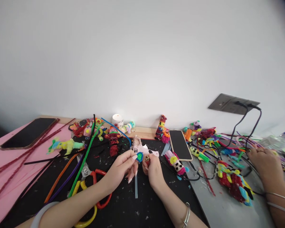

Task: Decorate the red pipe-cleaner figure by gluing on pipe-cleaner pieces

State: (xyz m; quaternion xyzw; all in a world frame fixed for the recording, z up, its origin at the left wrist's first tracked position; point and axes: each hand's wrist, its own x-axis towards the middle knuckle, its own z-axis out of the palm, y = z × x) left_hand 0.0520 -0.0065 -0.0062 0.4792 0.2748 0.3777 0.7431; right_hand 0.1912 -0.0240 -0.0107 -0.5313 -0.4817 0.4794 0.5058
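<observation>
My left hand (125, 165) is closed in a pinch on a small blue-and-green pipe-cleaner piece (139, 156), a loop with a green middle. Close beside it, my right hand (154, 169) is closed around a small dark red piece (147, 160) with a gold-brown end; the fingers hide most of it. Just beyond both hands lies a pale glue gun (142, 148), partly hidden by them. Below the fingers, a translucent glue stick (136, 186) lies on the black mat (142, 212).
Red-and-yellow scissors (95, 180) and long pipe cleaners (85, 161) lie left. A phone (28, 133) rests on pink paper, another phone (180, 145) at right. Pipe-cleaner figures (232, 183) and cables (236, 126) lie right, near another person's hand (266, 163). A paper cup (117, 120) stands by the wall.
</observation>
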